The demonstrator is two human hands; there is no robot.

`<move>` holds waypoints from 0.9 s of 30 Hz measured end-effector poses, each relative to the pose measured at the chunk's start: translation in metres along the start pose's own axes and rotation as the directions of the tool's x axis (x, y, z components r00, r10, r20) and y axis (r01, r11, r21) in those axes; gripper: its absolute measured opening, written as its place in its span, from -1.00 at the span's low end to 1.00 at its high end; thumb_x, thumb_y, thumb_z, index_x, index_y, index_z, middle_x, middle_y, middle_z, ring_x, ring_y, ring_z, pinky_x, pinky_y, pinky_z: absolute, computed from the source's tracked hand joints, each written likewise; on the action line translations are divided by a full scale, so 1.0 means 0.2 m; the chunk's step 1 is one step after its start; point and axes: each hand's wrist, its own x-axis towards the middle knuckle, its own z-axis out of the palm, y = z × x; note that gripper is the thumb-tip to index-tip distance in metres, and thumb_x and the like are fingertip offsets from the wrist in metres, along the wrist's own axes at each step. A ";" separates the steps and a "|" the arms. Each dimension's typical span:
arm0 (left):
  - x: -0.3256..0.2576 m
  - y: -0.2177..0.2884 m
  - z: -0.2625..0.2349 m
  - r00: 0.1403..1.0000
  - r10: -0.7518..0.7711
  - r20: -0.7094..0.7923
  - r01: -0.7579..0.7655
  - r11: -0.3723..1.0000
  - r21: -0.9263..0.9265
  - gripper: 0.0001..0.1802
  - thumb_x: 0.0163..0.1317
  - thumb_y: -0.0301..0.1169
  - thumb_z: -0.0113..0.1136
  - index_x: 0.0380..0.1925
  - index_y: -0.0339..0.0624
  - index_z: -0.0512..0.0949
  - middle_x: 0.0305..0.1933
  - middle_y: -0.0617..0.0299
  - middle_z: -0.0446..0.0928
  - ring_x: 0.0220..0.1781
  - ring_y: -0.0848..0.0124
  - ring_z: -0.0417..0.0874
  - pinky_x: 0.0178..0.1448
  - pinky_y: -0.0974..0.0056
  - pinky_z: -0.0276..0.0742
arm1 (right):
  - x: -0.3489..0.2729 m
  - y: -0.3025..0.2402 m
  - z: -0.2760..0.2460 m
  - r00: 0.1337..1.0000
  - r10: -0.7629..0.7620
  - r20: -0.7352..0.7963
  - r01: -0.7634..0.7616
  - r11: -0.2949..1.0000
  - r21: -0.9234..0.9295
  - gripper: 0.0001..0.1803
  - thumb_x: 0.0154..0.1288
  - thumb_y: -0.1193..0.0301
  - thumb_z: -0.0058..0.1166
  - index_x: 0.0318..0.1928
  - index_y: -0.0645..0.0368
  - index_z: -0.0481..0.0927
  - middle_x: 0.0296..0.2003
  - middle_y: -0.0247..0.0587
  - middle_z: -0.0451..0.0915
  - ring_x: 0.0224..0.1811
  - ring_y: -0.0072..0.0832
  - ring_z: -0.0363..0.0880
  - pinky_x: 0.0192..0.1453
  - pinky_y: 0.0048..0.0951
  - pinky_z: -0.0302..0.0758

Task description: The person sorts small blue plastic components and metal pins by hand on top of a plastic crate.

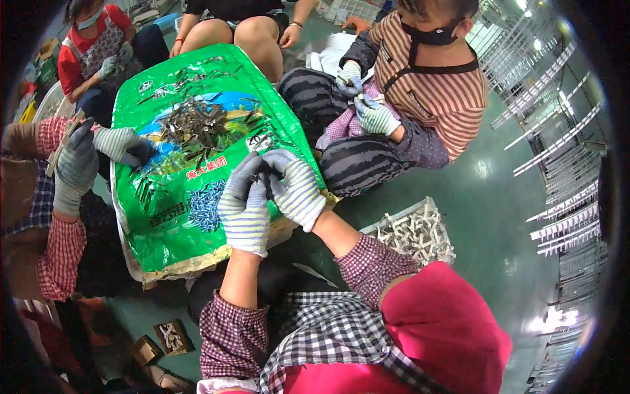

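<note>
My left hand (244, 209) and my right hand (296, 187), both in striped knit gloves, meet fingertip to fingertip over the near right edge of a green printed sack (190, 79) spread flat. Between the fingertips they pinch a small dark metal part (266, 176); its shape is mostly hidden by the gloves. A heap of thin dark metal pieces (197, 128) lies on the middle of the sack, just beyond my hands.
A white crate (387, 226) of pale metal pieces stands to my right on the green floor. Three gloved people sit around the sack: one at the left (75, 164), one in a striped shirt (426, 85), one in red (92, 49). Small boxes (172, 336) lie lower left; wire racks (558, 131) line the right.
</note>
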 end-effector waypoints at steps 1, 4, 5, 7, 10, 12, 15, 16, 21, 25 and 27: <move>0.00 0.01 0.03 0.998 0.056 0.041 -0.058 0.998 0.028 -0.67 0.12 -0.57 -0.02 -0.08 -0.34 0.49 0.04 0.04 0.47 0.06 0.31 0.48 0.14 0.29 0.36 | 0.00 -0.01 -0.03 0.998 -0.011 -0.060 0.012 1.000 0.022 -0.76 0.02 0.56 -0.06 -0.23 0.25 0.51 -0.30 0.05 0.51 -0.22 -0.08 0.49 -0.10 -0.27 0.45; -0.01 0.03 0.11 0.978 0.161 0.137 -0.177 0.977 0.118 -0.66 0.10 -0.54 0.00 -0.07 -0.30 0.49 0.07 0.00 0.45 0.05 0.29 0.49 0.13 0.30 0.37 | -0.04 0.03 -0.12 0.993 0.019 -0.117 -0.015 0.999 0.031 -0.68 -0.08 0.61 -0.02 -0.20 0.24 0.49 -0.25 0.03 0.51 -0.17 -0.07 0.49 -0.05 -0.26 0.44; -0.02 0.02 0.13 0.976 0.149 0.158 -0.173 0.974 0.146 -0.66 0.10 -0.54 0.00 -0.07 -0.30 0.50 0.08 0.01 0.45 0.03 0.30 0.50 0.10 0.31 0.39 | -0.06 0.05 -0.15 0.995 -0.011 -0.099 0.014 0.999 0.032 -0.68 -0.09 0.61 0.00 -0.21 0.24 0.49 -0.25 0.02 0.51 -0.16 -0.07 0.49 -0.05 -0.25 0.44; -0.04 0.06 0.13 0.966 0.112 0.235 -0.158 0.969 0.190 -0.66 0.10 -0.53 0.01 -0.07 -0.29 0.50 0.09 0.01 0.44 0.01 0.30 0.53 0.05 0.32 0.44 | -0.09 0.06 -0.21 0.997 -0.037 -0.070 0.036 0.999 -0.015 -0.67 -0.12 0.60 0.04 -0.22 0.23 0.49 -0.24 0.00 0.52 -0.15 -0.06 0.48 -0.06 -0.24 0.45; -0.09 0.06 0.11 0.937 0.153 0.314 -0.241 0.934 0.265 -0.67 0.11 -0.57 -0.02 -0.08 -0.29 0.50 0.08 -0.02 0.44 0.06 0.23 0.51 0.10 0.25 0.42 | -0.13 0.08 -0.26 0.994 -0.105 -0.019 0.104 0.993 -0.048 -0.73 -0.07 0.53 0.09 -0.24 0.23 0.50 -0.28 0.02 0.52 -0.19 -0.04 0.49 -0.13 -0.22 0.45; -0.12 0.08 0.13 0.902 0.208 0.379 -0.321 0.910 0.264 -0.69 0.12 -0.57 -0.01 -0.09 -0.29 0.50 0.07 -0.03 0.44 0.09 0.19 0.48 0.13 0.21 0.40 | -0.17 0.05 -0.30 0.998 -0.007 0.060 0.001 0.995 0.095 -0.74 -0.05 0.49 0.10 -0.25 0.23 0.50 -0.33 0.01 0.52 -0.26 -0.03 0.50 -0.20 -0.23 0.45; -0.20 0.06 0.18 0.894 0.197 0.403 -0.288 0.941 0.179 -0.72 0.14 -0.61 0.00 -0.11 -0.30 0.50 0.06 -0.04 0.46 0.10 0.18 0.47 0.16 0.20 0.37 | -0.22 0.03 -0.42 0.994 -0.071 0.080 0.068 0.997 0.032 -0.75 -0.01 0.47 0.11 -0.25 0.23 0.49 -0.37 0.01 0.52 -0.29 -0.05 0.52 -0.23 -0.25 0.45; -0.23 0.06 0.21 0.891 0.201 0.407 -0.289 0.943 0.167 -0.72 0.15 -0.63 0.00 -0.11 -0.30 0.50 0.05 -0.04 0.46 0.10 0.18 0.48 0.17 0.20 0.36 | -0.25 0.04 -0.44 0.993 -0.070 0.095 0.068 0.997 0.027 -0.75 -0.01 0.49 0.10 -0.24 0.23 0.50 -0.36 0.01 0.52 -0.29 -0.05 0.52 -0.23 -0.26 0.45; -0.35 0.02 0.24 0.857 0.222 0.465 -0.350 0.913 0.210 -0.72 0.15 -0.65 -0.01 -0.12 -0.30 0.50 0.04 -0.04 0.47 0.09 0.16 0.48 0.17 0.18 0.36 | -0.39 0.05 -0.49 0.990 -0.010 0.140 -0.023 0.974 0.227 -0.74 -0.08 0.52 0.10 -0.26 0.22 0.51 -0.35 -0.01 0.53 -0.28 -0.10 0.54 -0.21 -0.30 0.46; -0.42 0.03 0.27 0.805 0.285 0.520 -0.464 0.849 0.252 -0.73 0.13 -0.65 -0.02 -0.14 -0.31 0.50 0.01 -0.05 0.48 0.05 0.13 0.52 0.15 0.18 0.38 | -0.49 0.06 -0.52 0.997 0.006 0.074 -0.018 0.989 0.148 -0.72 -0.15 0.53 0.10 -0.28 0.20 0.54 -0.32 -0.01 0.55 -0.25 -0.11 0.55 -0.17 -0.32 0.47; -0.44 0.04 0.28 0.777 0.314 0.545 -0.503 0.831 0.237 -0.74 0.15 -0.60 0.00 -0.14 -0.32 0.50 -0.02 -0.05 0.50 0.02 0.11 0.54 0.13 0.18 0.41 | -0.54 0.04 -0.52 0.998 0.049 0.039 -0.054 0.991 0.121 -0.69 -0.15 0.52 0.08 -0.26 0.20 0.54 -0.32 -0.01 0.55 -0.24 -0.08 0.54 -0.14 -0.29 0.47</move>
